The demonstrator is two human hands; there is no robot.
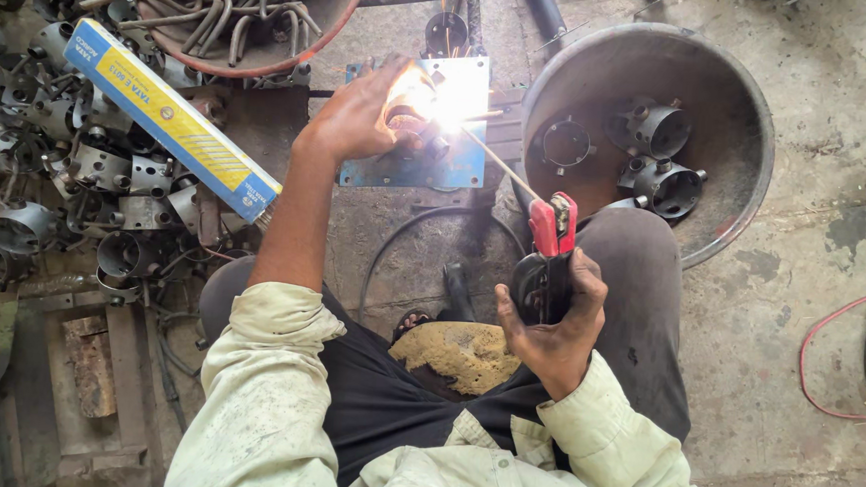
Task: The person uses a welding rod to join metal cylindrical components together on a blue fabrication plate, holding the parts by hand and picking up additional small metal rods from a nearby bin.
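- The right hand [552, 316] is clenched around the black grip of a welding holder [546, 262] with a red clamp head, held low over the person's lap.
- A thin welding rod [498, 160] runs from that clamp up and to the left, and its tip meets the work in a white glare.
- The left hand [361, 117] is curled against a small round metal part [412, 122], steadying it on a blue steel plate [458, 160] that lies on the floor; the glare hides how the fingers sit on it.
- To do this well, I judge the rod should stay at a steady slant with its tip just at the joint, and the right hand should feed it down as it burns shorter.
- The left fingers sit very close to the arc and both hands are bare, so burns look like the main risk; pressing on the side away from the spark would be safer.
- A large metal bowl [727, 191] to the right holds several ring-shaped parts.
- A pile of similar grey parts [67, 166] lies on the floor to the left, with a long blue and yellow box [170, 117] resting across it.
- Another bowl [327, 16] at the top holds bent metal rods.
- Red cables [827, 348] trail over the concrete floor [822, 107] at the right edge.
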